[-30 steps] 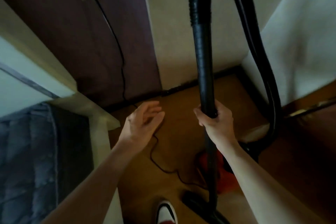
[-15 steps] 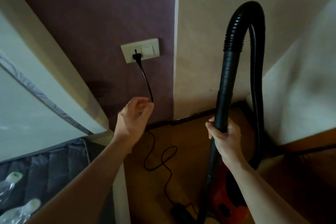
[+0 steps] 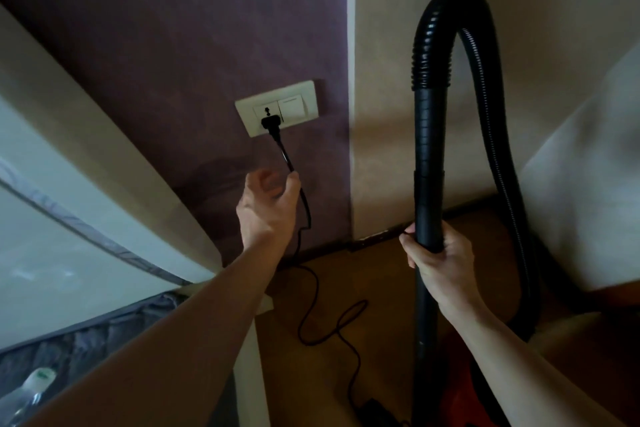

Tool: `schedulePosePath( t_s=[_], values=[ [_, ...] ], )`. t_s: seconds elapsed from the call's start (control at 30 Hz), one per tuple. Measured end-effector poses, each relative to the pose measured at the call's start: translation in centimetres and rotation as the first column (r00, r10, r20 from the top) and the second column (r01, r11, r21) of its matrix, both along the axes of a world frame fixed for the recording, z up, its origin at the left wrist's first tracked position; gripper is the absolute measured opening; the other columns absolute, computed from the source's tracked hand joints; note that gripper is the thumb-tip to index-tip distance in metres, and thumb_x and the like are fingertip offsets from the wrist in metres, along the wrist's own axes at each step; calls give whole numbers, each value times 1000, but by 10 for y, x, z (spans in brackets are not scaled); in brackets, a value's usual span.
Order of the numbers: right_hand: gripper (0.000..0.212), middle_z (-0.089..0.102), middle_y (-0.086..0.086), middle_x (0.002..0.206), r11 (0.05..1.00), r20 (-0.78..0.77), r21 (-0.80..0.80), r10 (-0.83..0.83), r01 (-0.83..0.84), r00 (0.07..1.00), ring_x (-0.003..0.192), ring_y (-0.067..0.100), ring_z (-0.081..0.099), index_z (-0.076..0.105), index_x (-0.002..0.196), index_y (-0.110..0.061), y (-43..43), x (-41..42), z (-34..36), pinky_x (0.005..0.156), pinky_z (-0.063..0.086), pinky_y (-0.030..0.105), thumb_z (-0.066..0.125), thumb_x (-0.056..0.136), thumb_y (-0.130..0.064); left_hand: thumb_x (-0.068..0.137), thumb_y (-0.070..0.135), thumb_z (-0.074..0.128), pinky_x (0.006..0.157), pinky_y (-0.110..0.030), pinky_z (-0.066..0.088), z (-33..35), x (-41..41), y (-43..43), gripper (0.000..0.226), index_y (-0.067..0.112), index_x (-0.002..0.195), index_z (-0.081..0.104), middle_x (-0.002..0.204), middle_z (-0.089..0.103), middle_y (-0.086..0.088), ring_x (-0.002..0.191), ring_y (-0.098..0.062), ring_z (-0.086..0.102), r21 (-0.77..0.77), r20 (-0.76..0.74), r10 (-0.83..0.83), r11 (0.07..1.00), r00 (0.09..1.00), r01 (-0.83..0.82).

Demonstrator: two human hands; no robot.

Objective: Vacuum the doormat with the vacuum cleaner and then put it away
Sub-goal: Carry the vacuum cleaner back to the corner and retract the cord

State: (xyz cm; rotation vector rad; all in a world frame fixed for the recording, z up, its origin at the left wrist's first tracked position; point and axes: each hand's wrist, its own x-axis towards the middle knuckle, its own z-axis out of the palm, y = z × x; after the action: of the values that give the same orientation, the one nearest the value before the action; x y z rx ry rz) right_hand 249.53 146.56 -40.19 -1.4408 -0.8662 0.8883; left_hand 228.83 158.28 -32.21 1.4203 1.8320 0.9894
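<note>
Your right hand [image 3: 438,260] is closed around the tube [image 3: 428,149] of the vacuum [image 3: 457,406], whose red body stands low on the floor [image 3: 311,392] at your right. The hose [image 3: 433,28] arches above it. The doormat is not in view.

Your left hand [image 3: 268,204] is up at the cord [image 3: 306,204], just below the plug [image 3: 272,123], which sits in the socket [image 3: 252,121]. The fingers are curled and blurred, so I cannot tell if they pinch the cord or only touch it.

The risk is here. If you pull on the cord and not on the plug, at this downward angle, the wire can be strained where it enters the plug, or the socket plate may come loose. The slack cord also lies in loops on the floor beside the tube. It may catch when you move the vacuum.
</note>
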Motion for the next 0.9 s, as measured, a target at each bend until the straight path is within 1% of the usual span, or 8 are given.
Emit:
schedulePosePath(
  t_s=[0.17, 0.23, 0.3, 0.4, 0.47, 0.53, 0.8, 0.9],
  values=[
    [14, 62, -1, 60, 1000, 20, -13, 10, -9, 1000, 55, 14, 59, 66, 85, -9, 9, -1, -4, 54, 50, 20, 72, 89, 4, 93, 51, 58, 82, -15, 40, 6, 14, 30, 45, 15, 121, 62, 106, 66, 5, 102, -13, 62, -40, -4, 62, 997, 998, -62],
    [15, 61, 0, 62, 1000, 16, 3, 12, -12, 1000, 56, 12, 59, 66, 85, -9, 12, 1, -2, 55, 50, 19, 71, 89, 5, 97, 46, 54, 61, 3, 35, 12, 20, 40, 36, 12, 108, 62, 89, 62, 8, 68, 3, 64, -19, -4, 44, 999, 999, -44],
    [13, 60, 4, 64, 1000, 20, 10, 11, -11, 1000, 56, 11, 59, 66, 85, -7, 16, 2, 1, 56, 51, 19, 71, 89, 5, 99, 42, 53, 45, -4, 42, 18, 24, 50, 36, 6, 100, 57, 82, 64, 1, 49, 1, 64, 42, 53, 40, 998, 998, -43],
    [12, 60, 4, 65, 1000, 19, 2, 14, -14, 1000, 55, 11, 59, 65, 86, -7, 20, 3, 2, 56, 51, 19, 71, 89, 4, 101, 42, 48, 57, -28, 53, 20, 30, 60, 39, 5, 106, 56, 100, 70, -13, 71, -25, 72, 94, 31, 80, 992, 996, -83],
    [13, 61, -1, 62, 1000, 24, -10, 15, -15, 1000, 56, 11, 59, 65, 85, -8, 20, 3, 2, 56, 51, 20, 71, 89, 3, 103, 43, 43, 75, -35, 45, 18, 33, 62, 41, 5, 114, 53, 113, 67, -17, 100, -36, 65, 96, -81, 125, 988, 989, -118],
    [15, 61, -2, 61, 1000, 36, -15, 18, -17, 999, 55, 11, 60, 65, 84, -10, 19, 3, 1, 56, 51, 20, 72, 88, 3, 104, 42, 39, 80, -40, 45, 15, 35, 61, 41, 5, 118, 50, 117, 66, -19, 107, -40, 61, 126, -128, 129, 986, 983, -113],
    [11, 61, 5, 65, 999, 71, -21, 26, -25, 997, 55, 9, 60, 66, 85, -6, 15, 6, -2, 56, 50, 17, 71, 89, 3, 106, 26, 40, 72, -25, 38, 10, 34, 51, 33, -1, 120, 53, 112, 69, -21, 102, -39, 64, 250, -108, 102, 966, 989, -72],
    [9, 60, 6, 64, 999, 73, -43, 21, -17, 997, 54, 10, 60, 65, 85, -3, 11, 7, -2, 55, 50, 17, 71, 89, 4, 106, 26, 42, 54, -20, 41, -5, 42, -2, 24, 8, 116, 55, 87, 71, -6, 74, -29, 69, 260, -139, -88, 958, 986, 122]
  ],
)
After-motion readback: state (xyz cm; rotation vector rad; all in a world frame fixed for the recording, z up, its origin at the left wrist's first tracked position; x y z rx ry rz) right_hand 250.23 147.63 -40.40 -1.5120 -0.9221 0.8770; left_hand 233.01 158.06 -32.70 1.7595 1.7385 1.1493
